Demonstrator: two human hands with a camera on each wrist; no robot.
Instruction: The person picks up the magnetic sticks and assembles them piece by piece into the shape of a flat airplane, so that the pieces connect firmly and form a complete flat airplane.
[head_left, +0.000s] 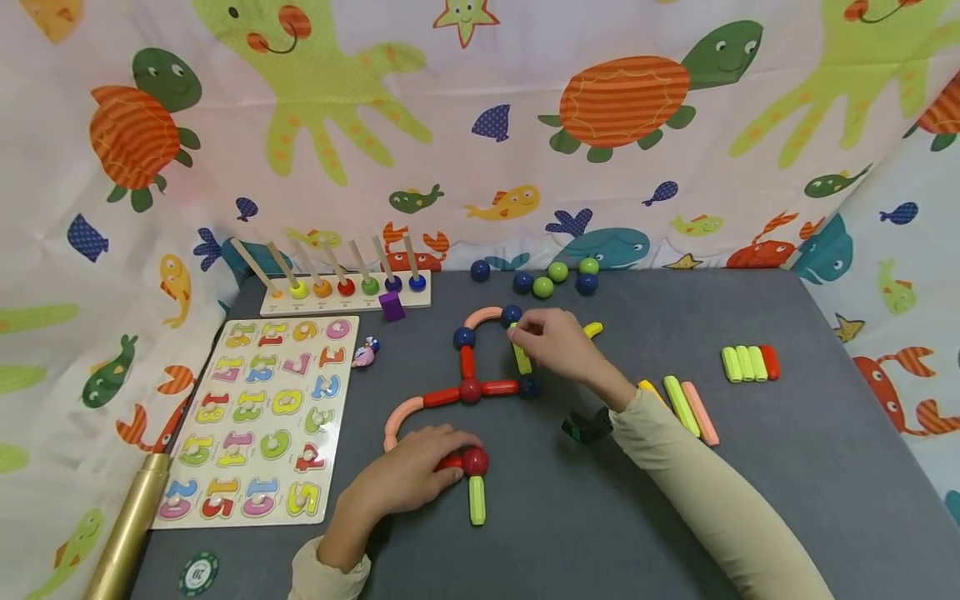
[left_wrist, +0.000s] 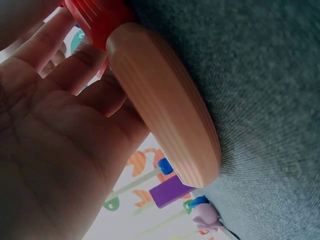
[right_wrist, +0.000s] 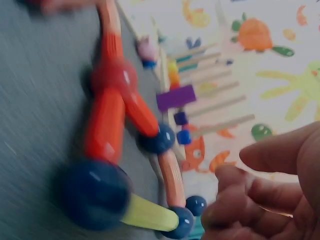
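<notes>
Numbers are showing on the puzzle board; left hand is gripping a red stick, right hand pinching a yellow stick.

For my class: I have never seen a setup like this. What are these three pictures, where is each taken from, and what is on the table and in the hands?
There is no machine: a person works with two bare hands. The large picture comes from a camera on the person's head; the other two come from cameras on each wrist, so they look close and tilted.

On the grey table lies a figure of toy rods and balls. Beside it are a number puzzle board, a peg board with beads, loose balls and spare rods.

The left hand grips a short red rod next to a red ball. The right hand pinches the top of a yellow-green rod in the figure.
</notes>
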